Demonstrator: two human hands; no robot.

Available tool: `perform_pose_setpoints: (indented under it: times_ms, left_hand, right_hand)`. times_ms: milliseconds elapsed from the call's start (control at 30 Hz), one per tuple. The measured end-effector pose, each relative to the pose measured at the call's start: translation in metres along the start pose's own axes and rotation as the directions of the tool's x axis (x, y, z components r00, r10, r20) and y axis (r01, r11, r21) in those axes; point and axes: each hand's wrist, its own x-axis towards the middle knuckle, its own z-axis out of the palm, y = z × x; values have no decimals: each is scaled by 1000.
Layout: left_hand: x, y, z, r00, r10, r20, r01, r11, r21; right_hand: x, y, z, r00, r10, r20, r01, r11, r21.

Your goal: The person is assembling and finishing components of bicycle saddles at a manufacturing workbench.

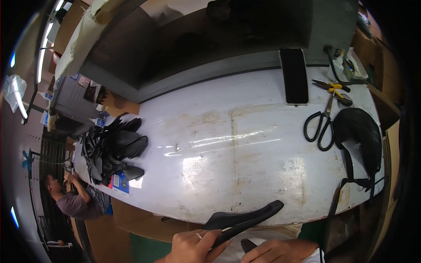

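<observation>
My left hand (193,246) is closed around a long, curved black piece (250,218) that looks like leather or rubber. Two narrow parts of it lie side by side, with a slit of light between them, and its rounded end reaches over the table's near edge. Close by on the right, my right hand (274,251) is curled round a dark object (248,245). Only its blunt rounded end shows, so its kind is unclear. At the table's left end lies a heap of similar black pieces (127,147).
On the white table's (206,171) right side lie a phone (294,76), yellow-handled pliers (330,86), black-handled scissors (323,127) and a black strapped pouch-like item (358,136). A grey metal housing (184,79) borders the back. Another person (81,199) works at far left.
</observation>
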Motion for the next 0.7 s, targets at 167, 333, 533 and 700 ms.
perform_pose_setpoints:
  times_ms: [167, 333, 533, 700]
  left_hand:
    - [6, -13, 2, 996, 18, 92, 15, 939, -344]
    - [6, -11, -3, 988, -7, 152, 59, 940, -337]
    - [4, -22, 0, 974, 18, 226, 75, 915, -396]
    - [8, -16, -5, 914, -167, 370, 352, 780, -518]
  right_hand:
    - [1, 23, 16, 999, -45, 8, 44, 998, 55]
    - [-43, 65, 65, 909, -401, -111, 364, 896, -254]
    - [16, 66, 27, 900, -406, -159, 388, 912, -136]
    - [-3, 46, 28, 993, -38, 109, 35, 999, 35]
